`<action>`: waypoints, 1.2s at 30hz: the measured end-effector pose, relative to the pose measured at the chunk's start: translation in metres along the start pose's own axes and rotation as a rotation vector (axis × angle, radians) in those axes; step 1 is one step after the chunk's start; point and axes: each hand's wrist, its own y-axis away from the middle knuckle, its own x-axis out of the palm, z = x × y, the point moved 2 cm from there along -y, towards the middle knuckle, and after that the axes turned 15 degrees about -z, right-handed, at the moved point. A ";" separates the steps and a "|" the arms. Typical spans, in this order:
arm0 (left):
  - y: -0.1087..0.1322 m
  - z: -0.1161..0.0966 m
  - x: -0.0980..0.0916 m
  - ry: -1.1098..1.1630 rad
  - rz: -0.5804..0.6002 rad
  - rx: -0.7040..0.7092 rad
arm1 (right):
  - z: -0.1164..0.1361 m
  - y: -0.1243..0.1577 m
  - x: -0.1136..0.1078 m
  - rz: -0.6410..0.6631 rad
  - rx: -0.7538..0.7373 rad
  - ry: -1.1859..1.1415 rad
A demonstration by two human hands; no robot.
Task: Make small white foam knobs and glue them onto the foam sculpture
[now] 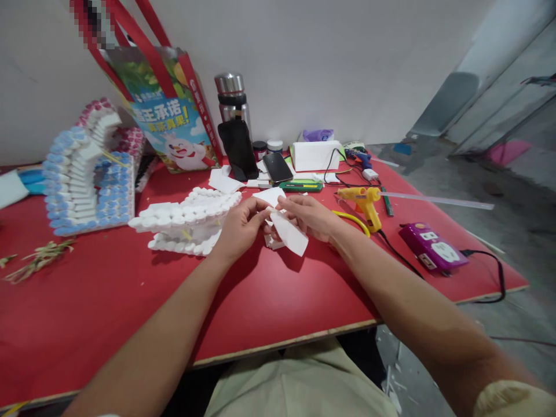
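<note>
Between my two hands is a white paper strip, its free end slanting down toward me. My left hand pinches the strip's upper end between thumb and fingers. From the other side, my right hand is closed on the same strip near its top. Other white paper pieces lie behind and under my hands, partly hidden. Just left of my left hand rests a white structure built of rounded rolls in rows. A yellow glue gun with a long clear stick lies to the right.
At the left stand a blue-and-white roll structure and a shopping bag. Behind my hands are a thermos, an upright phone, a flat phone and a green cutter. A purple power strip with cables sits right on the red table.
</note>
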 end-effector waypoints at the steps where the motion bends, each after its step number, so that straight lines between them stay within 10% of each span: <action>1: 0.000 0.000 -0.001 -0.034 0.003 0.035 | -0.001 0.001 0.001 0.056 0.045 -0.058; 5: -0.001 0.004 0.000 -0.046 -0.009 0.079 | -0.001 0.002 0.006 -0.051 0.002 0.017; 14: 0.003 0.011 0.014 0.177 -0.140 -0.071 | 0.008 0.015 0.022 -0.369 -0.744 1.010; 17: 0.002 0.010 0.012 0.192 -0.126 -0.047 | 0.011 0.015 0.019 -0.312 -0.625 0.827; 25: -0.003 0.003 0.002 0.215 -0.083 0.003 | 0.013 0.008 0.003 0.237 0.287 -0.260; 36: -0.003 0.009 0.002 0.212 -0.086 -0.013 | 0.008 0.008 0.004 0.050 0.074 -0.182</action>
